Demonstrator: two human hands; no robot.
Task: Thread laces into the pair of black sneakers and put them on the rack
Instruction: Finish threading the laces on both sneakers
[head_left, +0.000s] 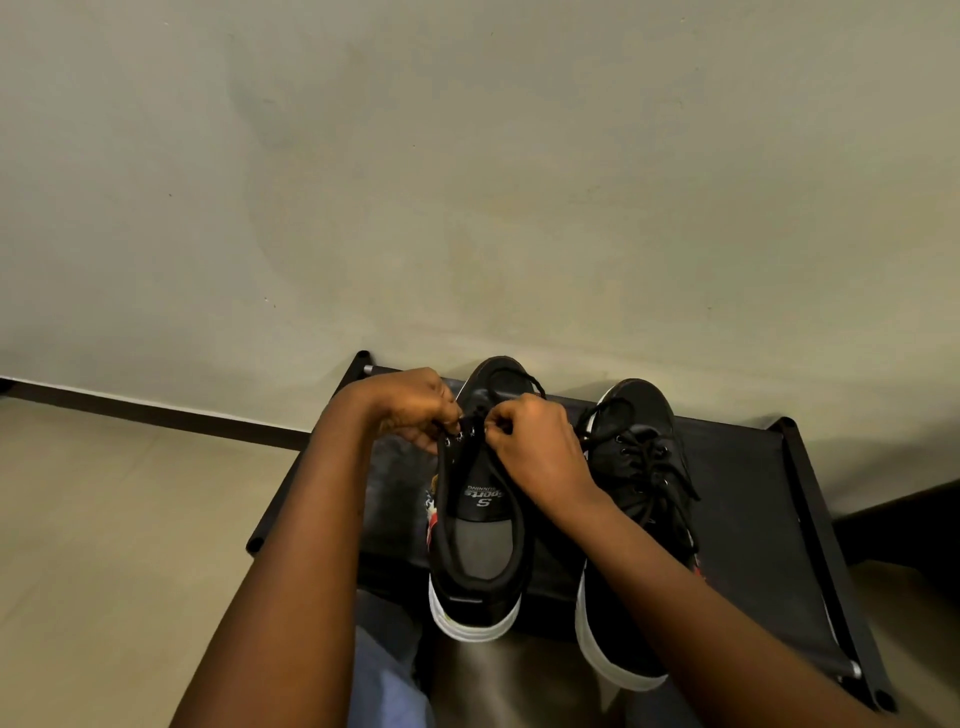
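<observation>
Left hand (415, 405): fingers curled tight, pinching the black lace (524, 382) at the upper eyelets on the left side of the left sneaker (480, 519). Right hand (535, 447): fingers likewise curled, pinching the lace at the eyelets on the opposite side. The two hands sit close together over the tongue, nearly touching. A loop of lace shows above the right hand, over the toe. The left sneaker stands upright on the rack (753, 499), toe toward the wall (467, 182), its opening and printed insole in plain view; white sole visible at the heel, which overhangs the near edge. The right sneaker (634, 519) stands just beside it on the same top shelf, parallel, already laced, with loose ends trailing across its upper. Both forearms reach in from the lower edge. The rack is black, with a fabric shelf and corner posts, set against the wall. Pale floor (104, 519) lies to the left.
</observation>
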